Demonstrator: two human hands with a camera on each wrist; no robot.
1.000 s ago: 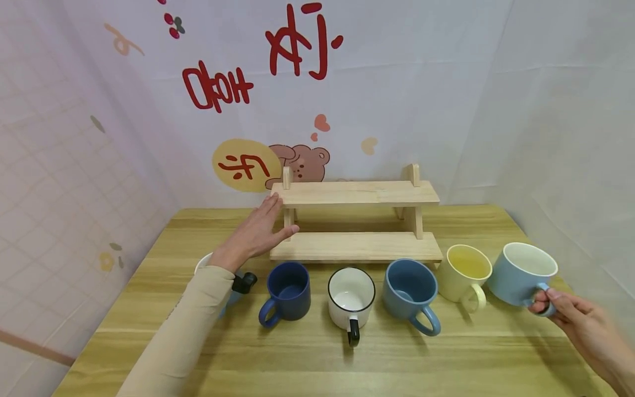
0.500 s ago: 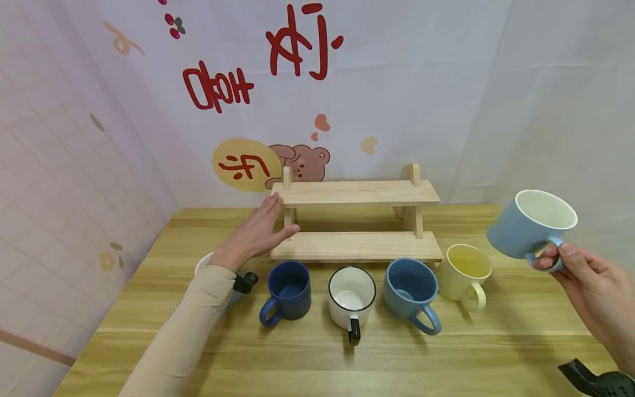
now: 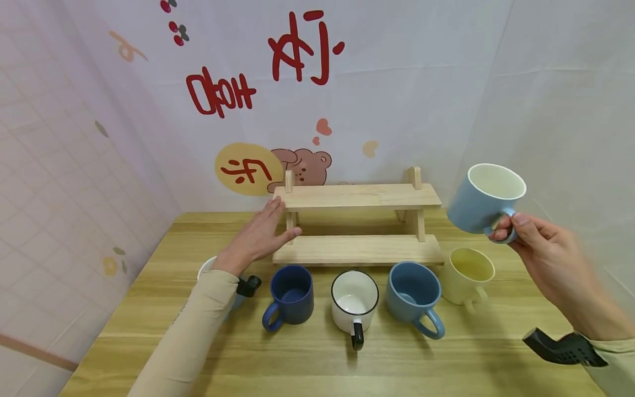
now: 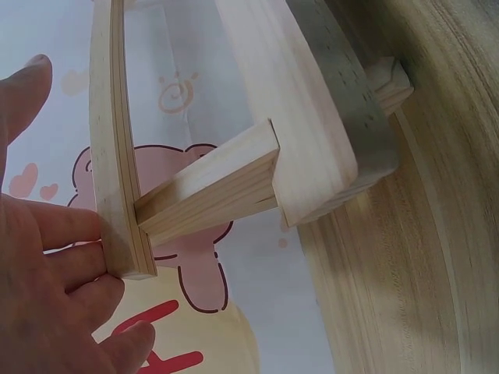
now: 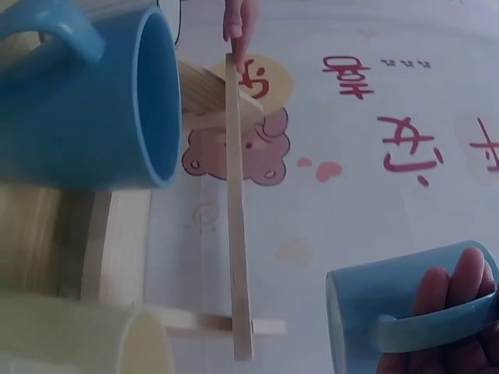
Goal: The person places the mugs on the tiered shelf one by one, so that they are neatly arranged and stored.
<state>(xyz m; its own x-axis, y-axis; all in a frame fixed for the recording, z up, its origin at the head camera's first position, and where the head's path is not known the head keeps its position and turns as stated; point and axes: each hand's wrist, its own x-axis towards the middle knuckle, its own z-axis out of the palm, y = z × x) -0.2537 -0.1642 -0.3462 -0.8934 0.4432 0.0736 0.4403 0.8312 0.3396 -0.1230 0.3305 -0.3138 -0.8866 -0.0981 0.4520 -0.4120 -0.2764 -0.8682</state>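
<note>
My right hand (image 3: 553, 256) grips the handle of a light blue mug (image 3: 473, 205) with a white inside, held in the air at the right, above a pale yellow mug (image 3: 453, 284). In the right wrist view, fingers (image 5: 468, 273) pass through the handle of that light blue mug (image 5: 355, 300). My left hand (image 3: 258, 240) lies with straight fingers against the left end of a two-tier wooden rack (image 3: 357, 197). In the left wrist view, fingertips (image 4: 92, 261) touch the end of the rack's upper board (image 4: 117, 195).
A dark blue mug (image 3: 297, 306), a white mug (image 3: 347, 317) with a black rim and a medium blue mug (image 3: 404, 309) stand before the rack. Another mug (image 3: 204, 266) is partly hidden behind the left forearm. A printed cloth (image 3: 397, 99) hangs behind the table (image 3: 297, 364).
My right hand has lifted the light blue mug off the table and carried it up and left, toward the rack. The left hand keeps its place at the rack's end.
</note>
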